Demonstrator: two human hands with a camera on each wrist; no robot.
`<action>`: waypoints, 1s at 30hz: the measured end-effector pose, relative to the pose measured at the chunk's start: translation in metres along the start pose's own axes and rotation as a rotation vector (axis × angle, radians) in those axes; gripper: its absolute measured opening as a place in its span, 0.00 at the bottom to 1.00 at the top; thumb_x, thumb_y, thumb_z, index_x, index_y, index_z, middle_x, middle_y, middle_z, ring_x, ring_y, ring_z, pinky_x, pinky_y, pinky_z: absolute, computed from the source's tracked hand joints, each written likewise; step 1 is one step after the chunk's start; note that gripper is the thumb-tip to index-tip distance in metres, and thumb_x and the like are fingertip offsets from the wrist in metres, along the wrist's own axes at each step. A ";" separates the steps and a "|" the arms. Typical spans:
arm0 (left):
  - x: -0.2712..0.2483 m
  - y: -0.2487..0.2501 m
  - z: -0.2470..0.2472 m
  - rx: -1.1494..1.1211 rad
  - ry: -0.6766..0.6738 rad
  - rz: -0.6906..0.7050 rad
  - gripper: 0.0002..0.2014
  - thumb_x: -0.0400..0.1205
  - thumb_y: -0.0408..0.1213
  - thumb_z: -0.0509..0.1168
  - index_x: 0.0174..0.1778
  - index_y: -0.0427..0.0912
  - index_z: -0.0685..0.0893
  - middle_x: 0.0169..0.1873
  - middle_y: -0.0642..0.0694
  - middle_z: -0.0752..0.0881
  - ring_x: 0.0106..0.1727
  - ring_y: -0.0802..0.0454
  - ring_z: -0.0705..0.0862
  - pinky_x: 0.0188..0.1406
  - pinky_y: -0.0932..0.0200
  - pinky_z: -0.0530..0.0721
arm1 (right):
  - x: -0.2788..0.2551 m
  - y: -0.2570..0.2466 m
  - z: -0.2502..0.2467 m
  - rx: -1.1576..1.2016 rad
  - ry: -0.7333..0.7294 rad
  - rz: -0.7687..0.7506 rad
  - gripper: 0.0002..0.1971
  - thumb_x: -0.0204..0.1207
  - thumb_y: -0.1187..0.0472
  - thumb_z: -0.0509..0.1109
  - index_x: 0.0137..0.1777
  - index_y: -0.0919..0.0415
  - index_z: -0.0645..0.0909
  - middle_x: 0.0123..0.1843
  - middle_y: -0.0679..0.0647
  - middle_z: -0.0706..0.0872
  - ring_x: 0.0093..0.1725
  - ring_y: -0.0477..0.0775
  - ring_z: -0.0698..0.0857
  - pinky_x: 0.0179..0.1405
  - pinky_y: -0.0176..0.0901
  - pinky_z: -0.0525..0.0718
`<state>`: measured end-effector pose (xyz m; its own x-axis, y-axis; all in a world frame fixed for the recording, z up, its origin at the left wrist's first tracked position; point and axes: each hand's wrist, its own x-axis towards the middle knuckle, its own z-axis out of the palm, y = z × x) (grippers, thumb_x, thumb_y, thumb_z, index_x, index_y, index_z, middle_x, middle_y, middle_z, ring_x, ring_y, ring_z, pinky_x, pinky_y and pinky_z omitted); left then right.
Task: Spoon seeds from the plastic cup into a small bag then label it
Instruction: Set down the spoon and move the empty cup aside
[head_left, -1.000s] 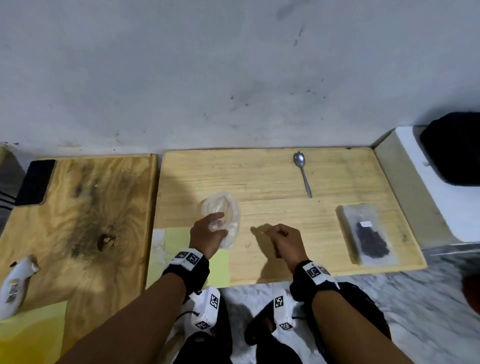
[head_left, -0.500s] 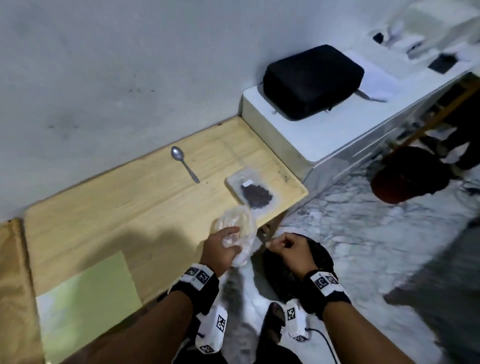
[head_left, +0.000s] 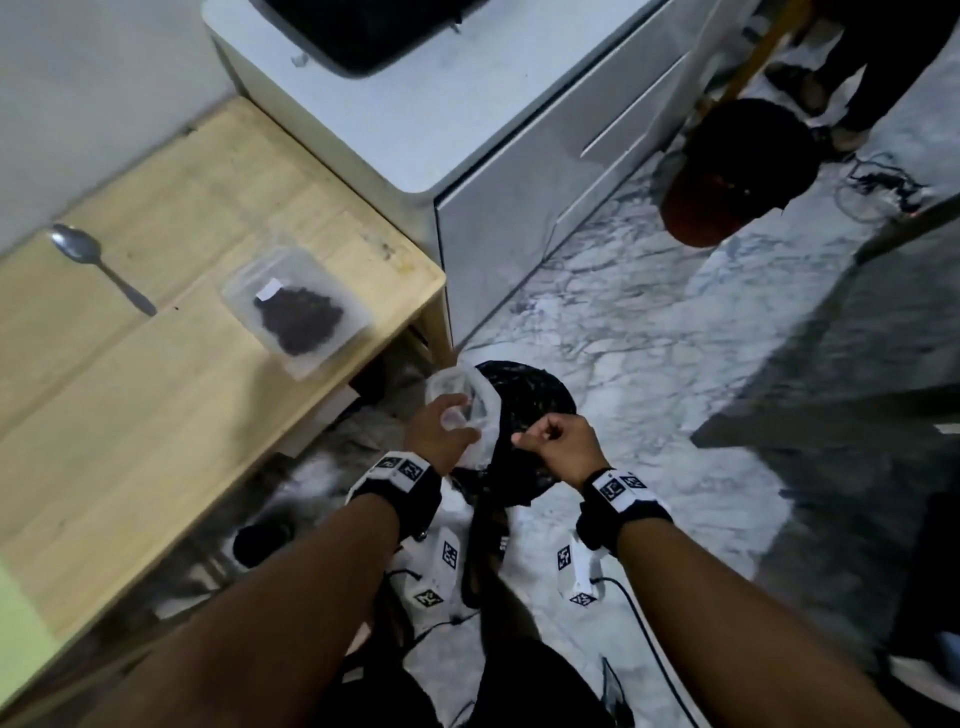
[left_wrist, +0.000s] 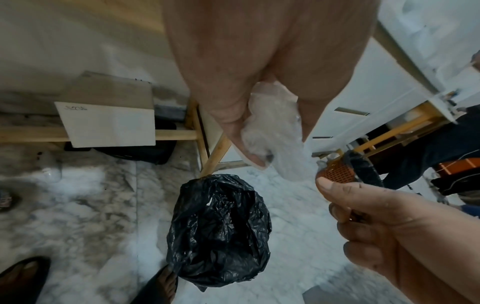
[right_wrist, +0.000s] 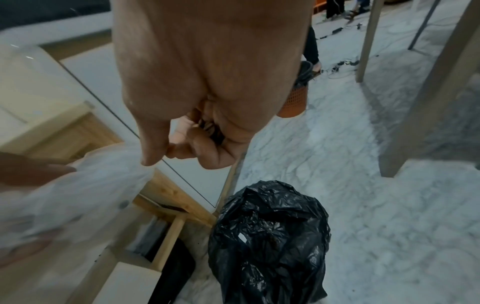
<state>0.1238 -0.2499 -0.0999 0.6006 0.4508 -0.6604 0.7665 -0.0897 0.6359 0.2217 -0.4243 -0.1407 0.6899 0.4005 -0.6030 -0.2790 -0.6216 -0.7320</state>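
Note:
My left hand (head_left: 441, 431) grips a clear, crumpled plastic cup (head_left: 460, 395) off the table's edge, above a black bin bag (head_left: 524, 415) on the floor. The left wrist view shows thumb and fingers curled round the cup (left_wrist: 275, 131). My right hand (head_left: 550, 441) hovers beside it over the bin bag (right_wrist: 270, 236), its fingers (right_wrist: 202, 152) curled in a fist round small dark bits that look like seeds. On the wooden table (head_left: 156, 415) lie a small clear bag (head_left: 296, 306) holding dark seeds and a white label, and a metal spoon (head_left: 98, 265).
A white cabinet (head_left: 467, 156) with a black case (head_left: 363, 31) on top stands right of the table. An orange mesh basket (head_left: 727, 171), cables and another person's legs (head_left: 857, 62) are farther off on the marble floor. My foot (left_wrist: 161, 288) is beside the bin bag.
The head view swung right from the table to the floor. Both hands left the tabletop and now hang over the black bin bag, the left still holding the cup.

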 end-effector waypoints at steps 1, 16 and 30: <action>0.011 -0.001 0.006 -0.001 -0.005 -0.022 0.25 0.76 0.32 0.73 0.71 0.43 0.80 0.70 0.40 0.79 0.68 0.42 0.78 0.53 0.64 0.73 | 0.010 0.008 0.001 0.010 0.011 0.029 0.13 0.68 0.60 0.85 0.30 0.59 0.82 0.30 0.49 0.85 0.33 0.47 0.82 0.38 0.36 0.81; 0.103 -0.066 0.035 0.020 -0.097 -0.285 0.27 0.76 0.38 0.75 0.71 0.51 0.76 0.74 0.39 0.75 0.68 0.38 0.77 0.64 0.47 0.81 | 0.112 0.089 0.035 0.105 0.040 0.284 0.08 0.69 0.63 0.84 0.37 0.53 0.87 0.38 0.49 0.90 0.40 0.50 0.87 0.44 0.46 0.89; 0.115 -0.064 0.041 -0.010 -0.116 -0.298 0.26 0.77 0.44 0.74 0.71 0.54 0.77 0.71 0.39 0.78 0.65 0.38 0.80 0.63 0.44 0.83 | 0.131 0.077 0.028 0.342 -0.018 0.503 0.16 0.83 0.53 0.71 0.68 0.56 0.84 0.63 0.55 0.86 0.65 0.58 0.83 0.58 0.53 0.79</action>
<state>0.1526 -0.2292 -0.2331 0.3724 0.3517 -0.8588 0.9107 0.0397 0.4111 0.2721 -0.4010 -0.2843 0.4069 0.1270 -0.9046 -0.7686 -0.4875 -0.4142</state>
